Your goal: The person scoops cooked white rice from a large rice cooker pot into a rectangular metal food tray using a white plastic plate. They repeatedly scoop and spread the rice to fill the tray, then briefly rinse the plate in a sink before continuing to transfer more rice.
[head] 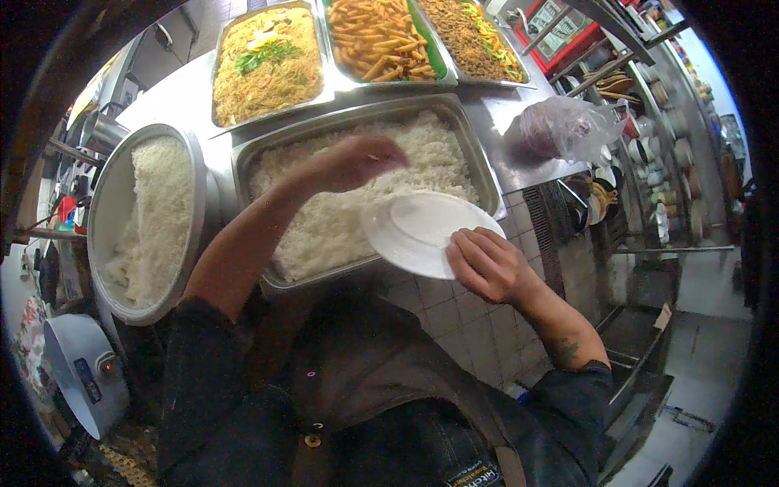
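White cooked rice (328,234) fills a deep rectangular metal tray (481,163) in front of me. My left hand (359,161) is above this rice, blurred, with a few grains stuck to it; its fingers point right and I cannot tell whether they hold anything. In my right hand (492,265) is a white plate (420,228), gripped by its near right rim. The plate is tilted over the tray's near right part, hiding some of the rice. Left of the tray, a round metal pot (198,207) leans towards me, with more rice (163,213) inside.
Along the back of the steel table stand trays of noodles (274,79), fried rolls or sticks (377,42) and chopped meat with vegetables (456,39). A filled clear plastic bag (563,128) sits at right. A cooker (85,377) stands lower left; dish shelves (657,140) are right.
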